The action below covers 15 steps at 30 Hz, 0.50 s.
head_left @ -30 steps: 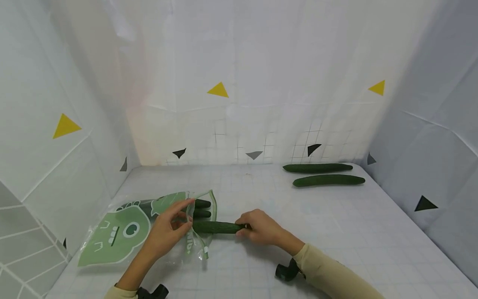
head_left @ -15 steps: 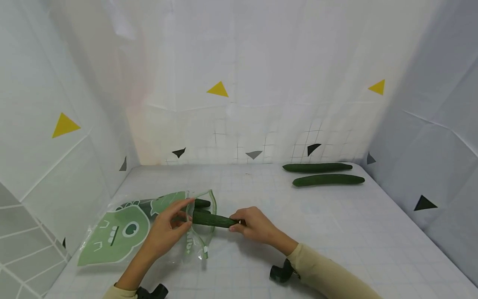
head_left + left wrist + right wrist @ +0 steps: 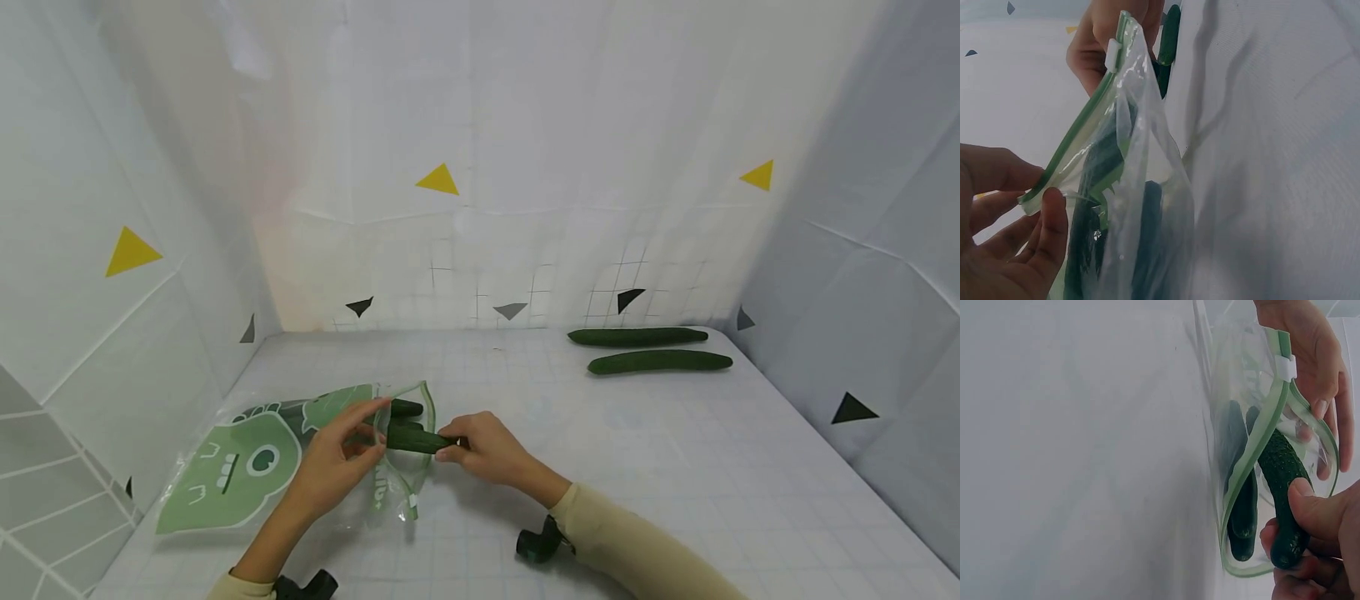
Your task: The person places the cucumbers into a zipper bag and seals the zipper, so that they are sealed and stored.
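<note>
My right hand (image 3: 487, 450) grips the end of a dark green cucumber (image 3: 1282, 469), thumb on top and fingers underneath. Most of that cucumber lies inside a clear zip bag (image 3: 255, 471) printed with a green cartoon figure. At the bag's mouth, my left hand (image 3: 330, 467) pinches the green-edged rim between thumb and fingers, holding it apart. Two other cucumbers (image 3: 1244, 519) lie within the bag, their ends showing at the opening in the right wrist view. A white slider (image 3: 1285, 369) sits on the green zip strip.
Two more cucumbers lie at the back right of the white table (image 3: 675, 467), one long cucumber (image 3: 637, 337) behind the other cucumber (image 3: 660, 362). White sheeting (image 3: 525, 125) with yellow and dark triangles encloses the table at the back and sides.
My right hand has moved left, sliding the cucumber deeper into the bag, so less of it sticks out. My left hand and the bag have stayed in place.
</note>
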Available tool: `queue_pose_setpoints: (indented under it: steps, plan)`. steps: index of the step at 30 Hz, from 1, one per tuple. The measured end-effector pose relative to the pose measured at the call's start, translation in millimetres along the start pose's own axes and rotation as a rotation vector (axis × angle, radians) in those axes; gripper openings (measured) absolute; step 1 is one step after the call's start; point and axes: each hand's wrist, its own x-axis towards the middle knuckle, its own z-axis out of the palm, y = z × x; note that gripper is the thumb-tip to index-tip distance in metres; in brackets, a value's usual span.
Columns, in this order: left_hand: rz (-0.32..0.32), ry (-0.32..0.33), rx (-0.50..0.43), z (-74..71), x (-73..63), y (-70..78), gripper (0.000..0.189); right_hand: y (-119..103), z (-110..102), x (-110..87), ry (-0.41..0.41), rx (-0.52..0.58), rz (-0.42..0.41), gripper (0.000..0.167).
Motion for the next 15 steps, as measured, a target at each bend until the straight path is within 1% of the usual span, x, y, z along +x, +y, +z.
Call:
queue_pose_setpoints:
  steps: [7,15]
  plan:
    - [0.002,-0.002,0.008,-0.4,0.5,0.3,0.064,-3.3,8.0,8.5,0.003,0.003,0.021,0.016]
    - [0.011,-0.004,0.003,-0.5,-0.1,0.0,0.063,-7.2,14.7,16.1,0.008,-0.009,0.008,0.021]
